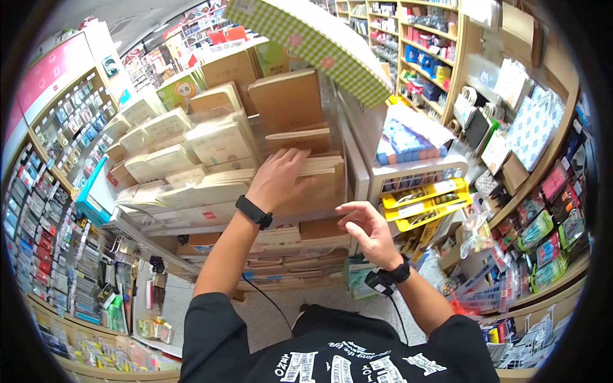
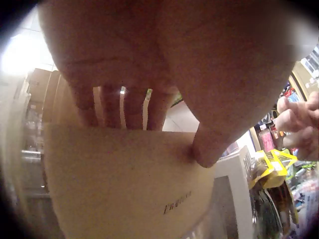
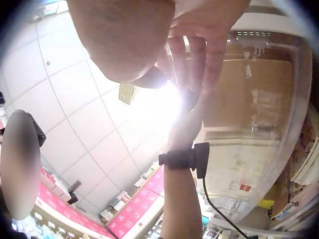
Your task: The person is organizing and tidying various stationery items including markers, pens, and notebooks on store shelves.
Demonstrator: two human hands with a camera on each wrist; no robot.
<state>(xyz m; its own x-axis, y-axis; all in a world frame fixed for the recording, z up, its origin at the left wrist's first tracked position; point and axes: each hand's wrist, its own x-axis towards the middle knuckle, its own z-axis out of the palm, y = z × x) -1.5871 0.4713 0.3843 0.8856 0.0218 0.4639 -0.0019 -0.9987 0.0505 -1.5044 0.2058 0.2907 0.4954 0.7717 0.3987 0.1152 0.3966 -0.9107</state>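
Observation:
My left hand (image 1: 280,180) is at a stack of kraft-brown exercise books (image 1: 324,188) in the front right slot of a display rack. In the left wrist view, the thumb presses the front of a brown exercise book (image 2: 119,174) printed in dark letters, while the fingers (image 2: 134,107) reach over behind its top edge. To the right of the stack, my right hand (image 1: 371,235) hovers with loosely bent fingers and holds nothing. Farther back in the rack stand a taller brown notebook (image 1: 285,99) and rows of cream notebooks (image 1: 220,142).
A green checked board (image 1: 313,45) juts over the rack's back. Yellow packs (image 1: 424,201) hang from a white wire basket (image 1: 456,165) on the right. Shelves of packaged goods (image 1: 543,230) line the right side, with hanging stationery (image 1: 48,217) at the left.

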